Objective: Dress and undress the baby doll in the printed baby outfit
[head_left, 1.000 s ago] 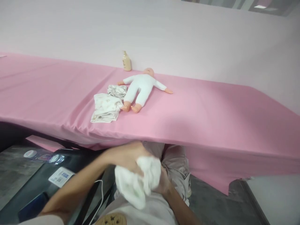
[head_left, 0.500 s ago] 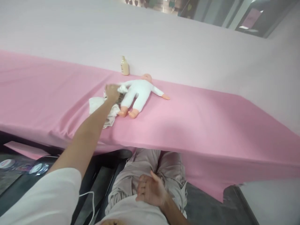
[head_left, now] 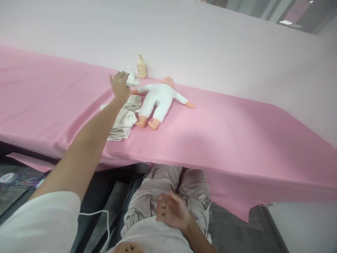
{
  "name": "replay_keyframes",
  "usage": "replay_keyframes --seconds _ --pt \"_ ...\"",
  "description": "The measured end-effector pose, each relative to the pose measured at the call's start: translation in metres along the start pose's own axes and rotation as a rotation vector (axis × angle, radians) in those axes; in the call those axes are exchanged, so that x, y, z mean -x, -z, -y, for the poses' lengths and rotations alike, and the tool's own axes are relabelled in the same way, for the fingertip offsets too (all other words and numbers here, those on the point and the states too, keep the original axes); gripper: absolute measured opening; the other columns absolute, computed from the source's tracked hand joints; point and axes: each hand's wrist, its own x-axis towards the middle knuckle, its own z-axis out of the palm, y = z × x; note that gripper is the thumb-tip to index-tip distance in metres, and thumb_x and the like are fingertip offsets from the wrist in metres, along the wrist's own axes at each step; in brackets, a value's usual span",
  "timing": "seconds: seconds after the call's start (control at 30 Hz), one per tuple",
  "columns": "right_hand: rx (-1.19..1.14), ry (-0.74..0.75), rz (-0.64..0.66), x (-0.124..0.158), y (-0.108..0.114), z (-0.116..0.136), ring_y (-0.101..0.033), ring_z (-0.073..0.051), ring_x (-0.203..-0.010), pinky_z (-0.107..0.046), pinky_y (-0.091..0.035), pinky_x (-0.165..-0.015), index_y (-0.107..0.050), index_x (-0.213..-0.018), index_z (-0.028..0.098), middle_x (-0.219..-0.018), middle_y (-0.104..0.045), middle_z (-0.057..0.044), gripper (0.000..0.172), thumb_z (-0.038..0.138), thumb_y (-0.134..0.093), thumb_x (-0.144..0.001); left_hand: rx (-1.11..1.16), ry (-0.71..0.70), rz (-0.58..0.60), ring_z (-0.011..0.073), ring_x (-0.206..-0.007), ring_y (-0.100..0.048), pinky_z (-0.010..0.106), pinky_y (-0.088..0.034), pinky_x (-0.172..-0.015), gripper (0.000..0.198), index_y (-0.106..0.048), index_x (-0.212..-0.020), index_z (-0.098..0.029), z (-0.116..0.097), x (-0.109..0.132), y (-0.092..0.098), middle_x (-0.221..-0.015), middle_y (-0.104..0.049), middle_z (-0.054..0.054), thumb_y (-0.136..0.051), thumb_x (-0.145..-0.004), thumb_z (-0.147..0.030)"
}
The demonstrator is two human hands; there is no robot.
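My left hand (head_left: 120, 85) is over the far side of the pink-covered table, left of the lotion bottle. It grips a crumpled white cloth (head_left: 132, 78), which bulges out beyond the fingers on the right; the thumb is hidden. A baby doll (head_left: 161, 96) in a white body lies on its back, arms spread, head toward the wall. Folded pale cloths (head_left: 122, 123) are stacked beside its feet, partly behind my forearm, with another folded patterned cloth (head_left: 133, 103) just beyond. My right hand (head_left: 172, 212) rests in my lap, palm up, fingers loosely curled and thumb apart, holding nothing.
A cream pump bottle (head_left: 142, 67) stands at the table's back edge against the white wall. The pink tablecloth (head_left: 223, 137) hangs over the front edge above my knees. Plastic bottles (head_left: 15, 178) and a white cable (head_left: 106, 225) are at the lower left.
My left hand has carried the white cloth away from the doll's arm, up toward the pump bottle, uncovering the folded patterned cloth. My right hand stays in my lap. The view has tilted slightly.
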Motion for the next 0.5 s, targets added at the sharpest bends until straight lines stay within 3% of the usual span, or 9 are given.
replay_keyframes --seconds 0.07,0.17,0.27,0.43,0.5 --pt "-0.024 -0.032 -0.003 0.001 -0.005 0.002 -0.063 -0.011 -0.062 -0.028 -0.048 -0.067 -0.059 -0.09 0.019 -0.069 -0.061 -0.002 0.053 0.045 -0.014 -0.092 -0.086 0.0 0.177 0.012 -0.134 -0.031 0.046 -0.011 -0.118 0.027 -0.055 -0.113 -0.003 0.007 0.011 0.003 -0.151 -0.037 0.005 -0.052 -0.087 -0.01" --pt "-0.047 -0.012 0.015 0.001 -0.01 0.004 -0.063 -0.012 -0.061 -0.025 -0.049 -0.066 -0.059 -0.091 0.018 -0.069 -0.063 -0.002 0.043 0.046 -0.026 -0.091 -0.113 -0.02 0.522 0.0182 -0.136 -0.035 0.047 -0.02 -0.116 0.035 -0.052 -0.121 0.001 0.016 0.032 0.003 -0.15 -0.036 0.014 -0.046 -0.09 -0.014" --pt "-0.036 0.01 0.039 0.0 -0.007 0.003 -0.063 -0.012 -0.062 -0.024 -0.049 -0.066 -0.06 -0.092 0.019 -0.07 -0.064 -0.001 0.037 0.049 -0.039 -0.087 -0.122 0.0 0.581 0.0212 -0.137 -0.036 0.05 -0.025 -0.113 0.044 -0.045 -0.13 0.002 0.022 0.039 0.0 -0.15 -0.034 0.018 -0.045 -0.092 -0.019" --pt "0.001 -0.029 0.169 -0.005 0.008 0.002 -0.065 -0.01 -0.073 -0.027 -0.048 -0.074 -0.063 -0.097 0.023 -0.075 -0.065 0.003 0.045 0.049 -0.026 -0.09 -0.142 0.007 0.648 0.0273 -0.144 -0.019 0.071 -0.008 -0.105 0.056 -0.029 -0.144 -0.009 0.026 0.035 -0.004 -0.156 -0.019 0.015 -0.033 -0.098 -0.041" --pt "-0.026 -0.003 0.175 -0.007 0.011 0.0 -0.065 -0.011 -0.071 -0.026 -0.048 -0.072 -0.064 -0.096 0.024 -0.076 -0.066 0.002 0.041 0.053 -0.037 -0.089 -0.167 0.035 0.686 0.0307 -0.145 -0.014 0.075 -0.004 -0.101 0.061 -0.025 -0.145 -0.011 0.028 0.033 -0.006 -0.157 -0.013 0.017 -0.029 -0.097 -0.049"
